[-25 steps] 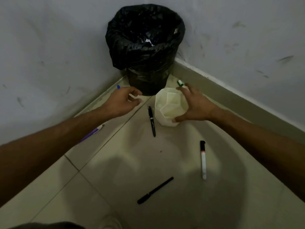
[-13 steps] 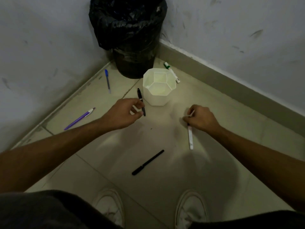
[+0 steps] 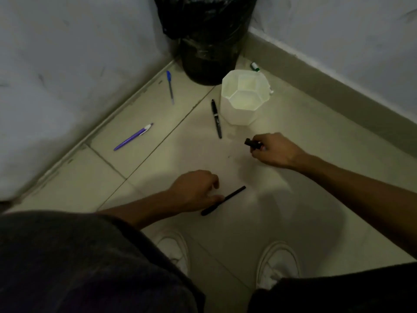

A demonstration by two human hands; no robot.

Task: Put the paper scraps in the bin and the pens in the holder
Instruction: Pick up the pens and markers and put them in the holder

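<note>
1. Right hand [image 3: 275,152]: clenched round a marker [image 3: 251,143], with only the black cap end poking out past the fingers. It's above the floor, in front of the holder and apart from it
2. Left hand [image 3: 196,190]: nearer the person, fingers loosely curled, thumb tip on the middle of a black pen [image 3: 234,194]. Can't tell if that's a real pinch or just contact. The pen lies flat on the floor, on a diagonal
3. Floor [image 3: 304,123]: pale tiles in a room corner, grey walls [image 3: 67,64] on both sides, skirting strip along the base
4. Trouser legs [image 3: 79,267]: dark, filling the bottom of the view on both sides
5. Bin [image 3: 209,62]: black with a black bag liner, pushed into the corner. Its top is cut off by the frame edge, so the inside isn't visible
6. Holder [image 3: 239,116]: white, eight-sided, upright, open top, just in front of the bin and slightly to its right
7. Shoes [image 3: 277,265]: white pair between the legs
8. Second black pen [image 3: 216,118]: on the floor just left of the holder's base
9. Purple pen [image 3: 133,137]: on the floor near the left wall
10. Blue pen [image 3: 169,86]: further back along that wall, left of the bin
11. Green-capped marker [image 3: 255,66]: behind the holder by the right skirting, mostly hidden by it
</note>
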